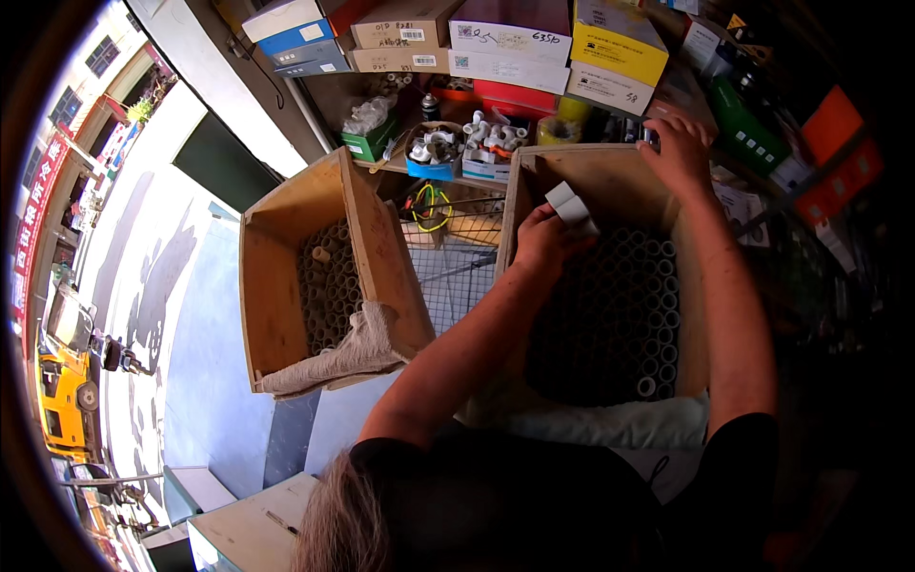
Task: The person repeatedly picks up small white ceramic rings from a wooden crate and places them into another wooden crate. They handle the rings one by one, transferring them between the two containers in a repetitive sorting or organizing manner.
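Observation:
My left hand (545,243) is closed round white tube pieces (572,207), which look like two short lengths side by side. It is above the right wooden box (516,191), where rows of white tubes (667,310) stand on end; shadow and my arm hide part of them. My right hand (679,157) is at this box's far right corner, its fingers bent round something small and shiny that I cannot make out. A pale cloth (610,426) covers the near rim.
To the left, another wooden box (386,257) holds upright tubes (329,286), with a cloth (338,357) over its near edge. Between the boxes is a wire grid (457,286). White pipe fittings (496,133) fill small cartons behind, below stacked boxes (510,43). A street (133,286) lies at far left.

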The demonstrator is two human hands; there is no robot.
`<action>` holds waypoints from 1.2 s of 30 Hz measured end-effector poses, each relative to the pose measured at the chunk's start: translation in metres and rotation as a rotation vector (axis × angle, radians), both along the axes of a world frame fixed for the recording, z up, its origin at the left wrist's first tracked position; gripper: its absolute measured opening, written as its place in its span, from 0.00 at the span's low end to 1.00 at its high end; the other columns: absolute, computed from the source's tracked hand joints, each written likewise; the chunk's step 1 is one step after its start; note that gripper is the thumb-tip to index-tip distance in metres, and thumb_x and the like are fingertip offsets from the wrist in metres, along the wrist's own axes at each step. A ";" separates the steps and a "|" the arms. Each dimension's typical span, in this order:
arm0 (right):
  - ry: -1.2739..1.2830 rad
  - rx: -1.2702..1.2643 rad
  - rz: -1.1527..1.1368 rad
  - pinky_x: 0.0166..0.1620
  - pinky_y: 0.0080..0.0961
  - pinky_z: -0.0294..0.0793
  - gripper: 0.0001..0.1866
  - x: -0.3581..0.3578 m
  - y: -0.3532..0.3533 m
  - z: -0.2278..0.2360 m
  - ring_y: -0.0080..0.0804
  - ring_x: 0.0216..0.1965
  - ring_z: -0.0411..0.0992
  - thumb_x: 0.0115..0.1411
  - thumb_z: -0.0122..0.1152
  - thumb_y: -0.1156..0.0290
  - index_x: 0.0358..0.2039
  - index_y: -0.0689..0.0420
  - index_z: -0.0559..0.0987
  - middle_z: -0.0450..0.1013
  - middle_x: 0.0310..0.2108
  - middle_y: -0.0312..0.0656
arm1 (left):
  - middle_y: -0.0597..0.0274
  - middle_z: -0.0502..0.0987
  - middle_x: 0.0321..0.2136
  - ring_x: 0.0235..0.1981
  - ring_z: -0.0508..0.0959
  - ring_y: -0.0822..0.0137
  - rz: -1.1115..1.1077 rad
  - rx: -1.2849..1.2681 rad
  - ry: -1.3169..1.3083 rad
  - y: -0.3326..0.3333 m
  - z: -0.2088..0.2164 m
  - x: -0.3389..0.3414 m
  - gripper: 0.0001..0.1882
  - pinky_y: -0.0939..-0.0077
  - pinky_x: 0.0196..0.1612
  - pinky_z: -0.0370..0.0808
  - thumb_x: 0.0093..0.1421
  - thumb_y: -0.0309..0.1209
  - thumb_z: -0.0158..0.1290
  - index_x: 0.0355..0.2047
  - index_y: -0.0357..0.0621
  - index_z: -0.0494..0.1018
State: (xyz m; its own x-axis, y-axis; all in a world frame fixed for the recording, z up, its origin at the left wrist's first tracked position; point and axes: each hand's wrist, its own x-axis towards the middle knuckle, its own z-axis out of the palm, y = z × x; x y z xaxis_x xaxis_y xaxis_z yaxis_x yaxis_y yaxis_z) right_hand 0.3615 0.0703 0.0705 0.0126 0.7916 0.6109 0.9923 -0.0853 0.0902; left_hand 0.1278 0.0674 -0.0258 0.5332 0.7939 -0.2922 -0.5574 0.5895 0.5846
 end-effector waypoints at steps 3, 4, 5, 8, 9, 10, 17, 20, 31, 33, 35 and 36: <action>0.402 -0.380 0.155 0.41 0.28 0.71 0.16 -0.050 0.006 0.028 0.35 0.40 0.73 0.51 0.62 0.61 0.38 0.55 0.78 0.76 0.34 0.44 | 0.54 0.73 0.41 0.38 0.77 0.56 0.067 -0.038 -0.007 0.002 -0.003 -0.006 0.13 0.61 0.35 0.80 0.58 0.22 0.44 0.45 0.42 0.64; 0.470 -0.537 0.193 0.40 0.28 0.71 0.17 -0.049 0.007 0.021 0.33 0.38 0.73 0.51 0.62 0.60 0.38 0.56 0.78 0.76 0.33 0.43 | 0.54 0.73 0.41 0.38 0.77 0.56 0.063 -0.040 -0.012 0.003 -0.005 -0.004 0.13 0.61 0.35 0.80 0.58 0.22 0.44 0.45 0.43 0.64; 0.541 -0.695 0.231 0.39 0.28 0.72 0.18 -0.048 0.010 0.009 0.31 0.36 0.73 0.51 0.62 0.59 0.39 0.56 0.78 0.76 0.32 0.43 | 0.54 0.73 0.41 0.38 0.77 0.56 0.059 -0.043 -0.015 0.003 -0.005 -0.003 0.13 0.62 0.35 0.80 0.59 0.23 0.44 0.45 0.43 0.64; 0.703 -1.152 0.177 0.39 0.26 0.72 0.19 -0.059 0.008 0.004 0.25 0.35 0.73 0.53 0.61 0.59 0.41 0.58 0.76 0.75 0.34 0.38 | 0.54 0.73 0.41 0.39 0.77 0.57 0.041 -0.022 -0.041 0.002 -0.003 -0.004 0.14 0.63 0.35 0.79 0.59 0.23 0.43 0.46 0.44 0.63; 0.745 -1.302 0.127 0.39 0.24 0.72 0.19 -0.065 0.006 0.005 0.23 0.35 0.73 0.54 0.61 0.59 0.42 0.59 0.76 0.75 0.35 0.37 | 0.54 0.73 0.41 0.39 0.77 0.57 0.049 -0.025 -0.060 0.003 -0.004 -0.005 0.14 0.63 0.35 0.79 0.59 0.22 0.43 0.46 0.44 0.63; 0.827 -1.298 0.147 0.40 0.24 0.72 0.20 -0.063 0.005 0.002 0.23 0.36 0.73 0.54 0.61 0.59 0.43 0.59 0.75 0.75 0.36 0.37 | 0.54 0.72 0.41 0.39 0.76 0.57 0.051 -0.027 -0.083 0.003 -0.005 -0.004 0.14 0.63 0.36 0.79 0.59 0.22 0.43 0.46 0.44 0.62; 1.126 -1.251 0.159 0.41 0.24 0.73 0.23 -0.057 -0.004 -0.003 0.25 0.36 0.74 0.55 0.61 0.57 0.45 0.59 0.73 0.75 0.37 0.38 | 0.53 0.72 0.42 0.40 0.76 0.58 0.108 -0.060 -0.157 0.004 -0.005 0.000 0.14 0.65 0.36 0.79 0.60 0.22 0.43 0.47 0.43 0.61; 1.114 -1.238 0.145 0.41 0.24 0.73 0.22 -0.060 -0.003 -0.005 0.26 0.36 0.74 0.55 0.61 0.58 0.45 0.59 0.73 0.75 0.37 0.39 | 0.52 0.72 0.42 0.39 0.76 0.57 0.114 -0.058 -0.147 0.003 -0.005 0.001 0.14 0.66 0.35 0.79 0.60 0.22 0.44 0.47 0.42 0.61; 0.548 -0.997 -0.038 0.38 0.28 0.73 0.19 -0.018 0.004 -0.031 0.32 0.35 0.75 0.44 0.68 0.67 0.36 0.59 0.77 0.76 0.34 0.42 | 0.56 0.76 0.37 0.32 0.79 0.61 0.052 -0.012 0.099 0.005 -0.013 -0.001 0.12 0.69 0.30 0.79 0.60 0.25 0.47 0.44 0.43 0.63; 0.309 -0.874 -0.113 0.38 0.32 0.74 0.17 -0.018 -0.001 -0.038 0.38 0.36 0.75 0.42 0.68 0.69 0.35 0.59 0.78 0.76 0.33 0.45 | 0.56 0.76 0.37 0.33 0.80 0.61 0.045 -0.008 0.115 0.006 -0.015 -0.002 0.12 0.69 0.30 0.79 0.60 0.26 0.47 0.45 0.43 0.63; 0.134 -0.844 -0.214 0.39 0.37 0.74 0.16 -0.013 -0.001 -0.049 0.42 0.37 0.75 0.44 0.66 0.70 0.35 0.58 0.78 0.76 0.34 0.47 | 0.56 0.76 0.38 0.33 0.80 0.62 0.014 0.007 0.131 0.005 -0.015 -0.001 0.12 0.70 0.30 0.79 0.60 0.26 0.47 0.45 0.44 0.64; 0.046 -0.827 -0.263 0.40 0.40 0.74 0.15 -0.012 -0.001 -0.055 0.45 0.38 0.75 0.44 0.65 0.71 0.36 0.57 0.79 0.76 0.35 0.48 | 0.56 0.76 0.38 0.33 0.80 0.62 0.006 0.008 0.130 0.005 -0.015 0.000 0.13 0.70 0.31 0.78 0.60 0.26 0.47 0.46 0.44 0.63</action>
